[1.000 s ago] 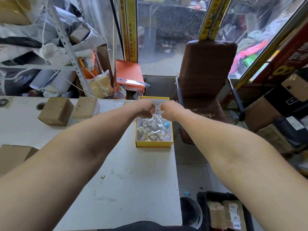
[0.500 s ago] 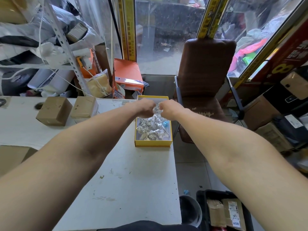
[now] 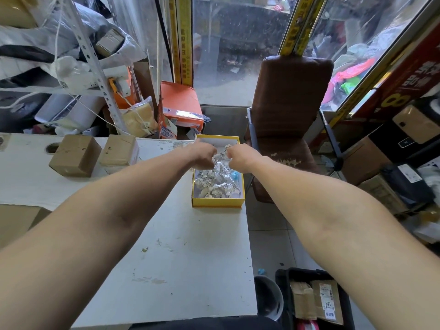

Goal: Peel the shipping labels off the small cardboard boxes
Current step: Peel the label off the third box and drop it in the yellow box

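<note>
Pinching one crumpled white peeled label between them, left hand and right hand hover above shallow yellow cardboard tray, two small brown cardboard boxes at 9 o'clock.

A yellow tray is being filled with white, black-printed crumpled labels; plain brown boxes are being shown on a white desk.
</note>
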Available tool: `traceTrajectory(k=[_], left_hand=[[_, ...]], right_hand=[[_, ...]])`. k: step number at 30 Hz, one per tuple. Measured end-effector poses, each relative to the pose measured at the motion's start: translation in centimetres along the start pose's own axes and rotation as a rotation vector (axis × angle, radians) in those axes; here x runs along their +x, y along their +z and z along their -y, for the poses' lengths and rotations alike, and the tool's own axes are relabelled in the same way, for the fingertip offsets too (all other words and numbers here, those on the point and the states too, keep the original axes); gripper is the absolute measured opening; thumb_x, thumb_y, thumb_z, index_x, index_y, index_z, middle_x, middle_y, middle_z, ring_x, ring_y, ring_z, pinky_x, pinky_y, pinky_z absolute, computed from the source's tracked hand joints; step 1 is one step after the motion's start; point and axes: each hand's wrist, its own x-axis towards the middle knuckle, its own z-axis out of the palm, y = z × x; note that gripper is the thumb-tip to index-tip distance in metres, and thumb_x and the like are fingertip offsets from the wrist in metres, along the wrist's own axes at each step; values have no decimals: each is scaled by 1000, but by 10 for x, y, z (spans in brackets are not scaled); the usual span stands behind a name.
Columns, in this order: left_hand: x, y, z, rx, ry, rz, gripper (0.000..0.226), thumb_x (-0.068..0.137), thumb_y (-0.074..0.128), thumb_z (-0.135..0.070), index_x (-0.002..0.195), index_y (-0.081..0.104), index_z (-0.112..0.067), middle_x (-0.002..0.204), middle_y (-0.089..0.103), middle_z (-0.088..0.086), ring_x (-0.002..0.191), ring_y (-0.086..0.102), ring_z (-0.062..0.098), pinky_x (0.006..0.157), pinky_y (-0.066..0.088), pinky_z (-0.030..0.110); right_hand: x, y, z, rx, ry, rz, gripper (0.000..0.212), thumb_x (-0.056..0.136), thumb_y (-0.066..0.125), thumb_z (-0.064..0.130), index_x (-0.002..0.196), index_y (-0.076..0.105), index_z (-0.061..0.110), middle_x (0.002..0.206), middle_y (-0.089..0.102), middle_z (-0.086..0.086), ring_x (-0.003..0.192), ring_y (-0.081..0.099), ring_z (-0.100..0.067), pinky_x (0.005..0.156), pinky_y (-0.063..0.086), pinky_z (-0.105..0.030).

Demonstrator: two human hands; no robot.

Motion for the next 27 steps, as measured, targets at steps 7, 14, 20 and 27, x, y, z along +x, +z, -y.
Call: traceTrajectory(k=[7,14,20,27], left_hand=[[-50,13,38,33,-31,18,37,86,56,-24,121,59,-13,117,63,11,108,49,29,98,44,44],[-145,27,139,45,-72,69,50,88,55,-24,138,51,-16,134,55,9,130,36,34,104,41,49],[-233,42,233,21,-170,58,31,87,59,-27,114,58,-13,121,59,13,109,50,33,95,46,39],[-329,77,309,-18,-316,55,54,86,59,-34,138,48,-22,136,47,12,127,35,36,102,41,48]], right_hand=[[-16,7,60,-22,50,-27,32,89,51,13,119,62,9,118,65,-12,106,60,-31,88,53,-39],[-35,51,201,96,145,-40,24,91,57,16,114,63,13,109,64,-8,92,61,-23,81,56,-35],[-54,77,292,78,106,6,31,87,53,15,116,62,8,118,63,-11,104,59,-30,91,53,-42],[-61,108,399,56,-16,46,34,89,50,11,119,62,3,121,62,-15,110,57,-32,94,51,-44]])
